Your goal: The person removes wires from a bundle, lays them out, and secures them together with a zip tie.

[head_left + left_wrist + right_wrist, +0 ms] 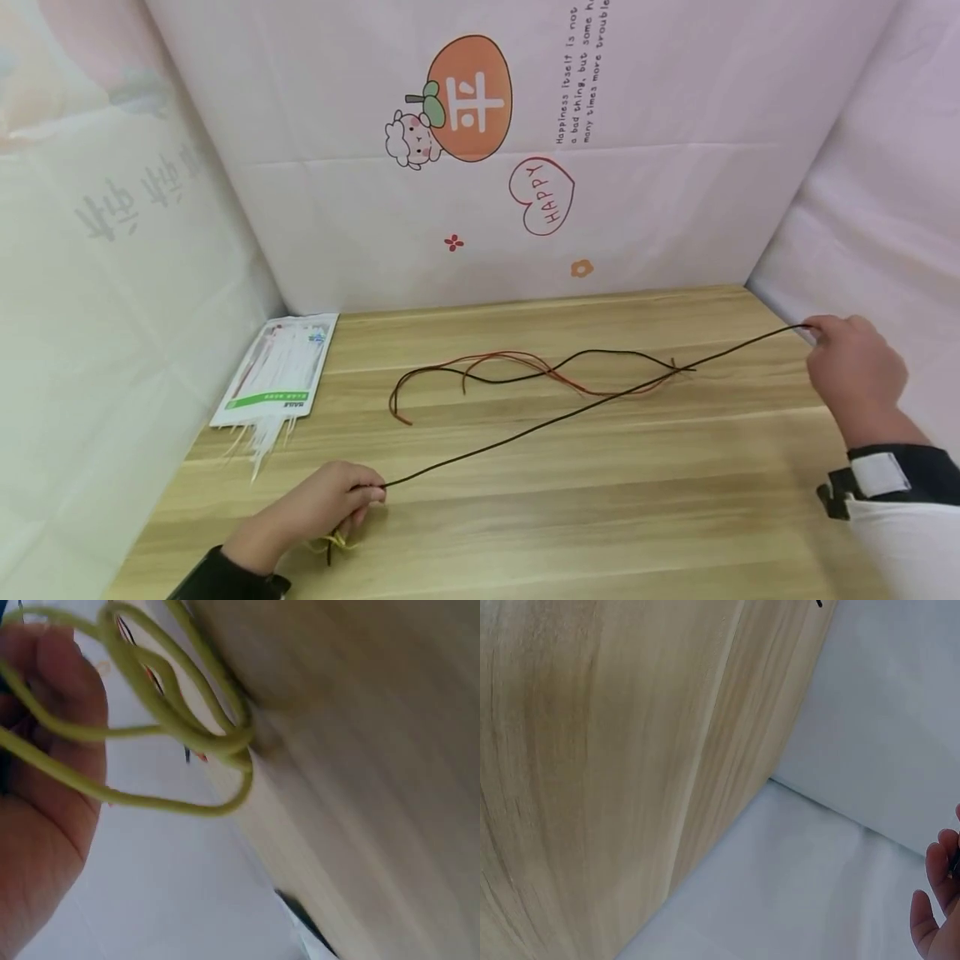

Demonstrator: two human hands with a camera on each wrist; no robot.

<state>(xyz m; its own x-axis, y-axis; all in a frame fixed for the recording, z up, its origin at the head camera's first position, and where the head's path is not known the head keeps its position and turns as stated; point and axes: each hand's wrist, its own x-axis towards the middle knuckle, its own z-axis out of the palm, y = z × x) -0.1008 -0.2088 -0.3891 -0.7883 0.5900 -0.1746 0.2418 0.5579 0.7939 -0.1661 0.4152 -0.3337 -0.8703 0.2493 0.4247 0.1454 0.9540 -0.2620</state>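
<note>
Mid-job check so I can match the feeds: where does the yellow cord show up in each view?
Head: the yellow cord is a small tangle at lower left, at the left grip.
Left wrist: large loops across the upper left, close to the camera.
Right wrist: not in this picture.
Shared landmark: the wood-grain tabletop, across the bottom in head, on the right in left wrist, on the left in right wrist.

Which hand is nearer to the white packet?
Left. The left hand is on the near side of the packet, slightly right of it; the right hand is far off to the packet's right.
</note>
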